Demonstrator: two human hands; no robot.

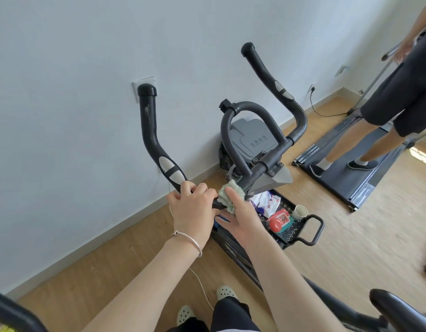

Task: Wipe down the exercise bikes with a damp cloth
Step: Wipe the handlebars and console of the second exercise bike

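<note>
An exercise bike stands before me with black handlebars [252,140] that curve up on both sides. My left hand [192,207] grips the lower end of the left handlebar, just below its silver pulse sensor [171,172]. My right hand [240,216] presses a pale green cloth [231,196] against the bar near the centre clamp, with the thumb on top of the cloth and the other fingers spread below. A bracelet circles my left wrist.
A black tray [300,226] under the handlebars holds a cup, a red wipes pack and white packets. A grey lidded bin [250,137] stands against the wall. Another person stands on a treadmill [346,168] at right. A white cable runs over the wooden floor near my feet.
</note>
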